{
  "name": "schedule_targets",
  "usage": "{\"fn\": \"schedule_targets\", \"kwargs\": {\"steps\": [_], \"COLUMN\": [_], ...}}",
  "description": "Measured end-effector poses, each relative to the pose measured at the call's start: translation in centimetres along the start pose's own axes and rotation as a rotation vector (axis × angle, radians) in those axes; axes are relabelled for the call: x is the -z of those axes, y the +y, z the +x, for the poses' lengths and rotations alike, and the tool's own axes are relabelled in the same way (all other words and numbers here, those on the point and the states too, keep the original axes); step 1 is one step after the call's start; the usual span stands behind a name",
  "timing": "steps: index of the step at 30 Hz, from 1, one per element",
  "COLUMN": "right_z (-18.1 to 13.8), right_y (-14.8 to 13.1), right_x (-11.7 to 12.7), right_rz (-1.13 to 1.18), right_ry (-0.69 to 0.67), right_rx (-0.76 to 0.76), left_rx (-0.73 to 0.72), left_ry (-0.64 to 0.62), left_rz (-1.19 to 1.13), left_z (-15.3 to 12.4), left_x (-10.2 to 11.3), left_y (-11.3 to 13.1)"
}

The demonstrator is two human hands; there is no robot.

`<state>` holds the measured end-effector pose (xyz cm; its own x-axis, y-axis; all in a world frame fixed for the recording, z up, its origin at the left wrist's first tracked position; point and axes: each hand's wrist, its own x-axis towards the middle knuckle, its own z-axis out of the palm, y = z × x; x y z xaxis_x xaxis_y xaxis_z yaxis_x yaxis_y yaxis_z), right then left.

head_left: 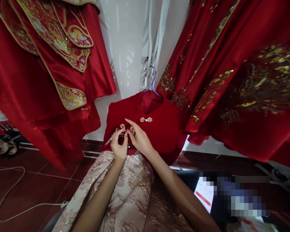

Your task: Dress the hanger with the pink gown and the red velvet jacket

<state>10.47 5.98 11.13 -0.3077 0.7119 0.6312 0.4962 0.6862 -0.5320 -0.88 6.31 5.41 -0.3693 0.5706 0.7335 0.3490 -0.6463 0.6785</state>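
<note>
A dark red top (169, 129) hangs on a purple hanger (152, 85), its lower end over my lap. Low on its front, my left hand (118, 146) is closed in a pinch at a small beaded clasp (122, 126) of flower shape. Right beside it, my right hand (141, 140) pinches with thumb and a finger, the index finger stretched out over the cloth. What lies between its fingertips is too small to make out. Another pearl flower clasp (146, 119) sits higher on the top. More beads show partly hidden around my left hand.
Red embroidered garments (72, 64) hang at the left, and sequinned red ones (232, 96) at the right. A patterned skirt (125, 193) covers my lap. A lit phone (204, 195) lies at the lower right. A white cable (4, 199) and dark shoes (11, 149) are on the floor.
</note>
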Motion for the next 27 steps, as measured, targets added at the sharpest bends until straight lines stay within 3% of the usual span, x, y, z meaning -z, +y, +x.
{"fn": "schedule_targets", "kwargs": {"steps": [9,27], "right_z": [-0.1,0.5], "right_y": [0.1,0.8], "right_x": [-0.2,-0.8], "right_rz": [-0.028,-0.086], "right_ry": [0.000,-0.012], "right_rx": [0.039,0.053], "left_rx": [0.022,-0.001], "left_ry": [0.047,-0.020], "left_rz": [0.031,0.112], "left_z": [-0.1,0.4], "left_x": [-0.2,0.4], "left_y": [-0.4,-0.9]}}
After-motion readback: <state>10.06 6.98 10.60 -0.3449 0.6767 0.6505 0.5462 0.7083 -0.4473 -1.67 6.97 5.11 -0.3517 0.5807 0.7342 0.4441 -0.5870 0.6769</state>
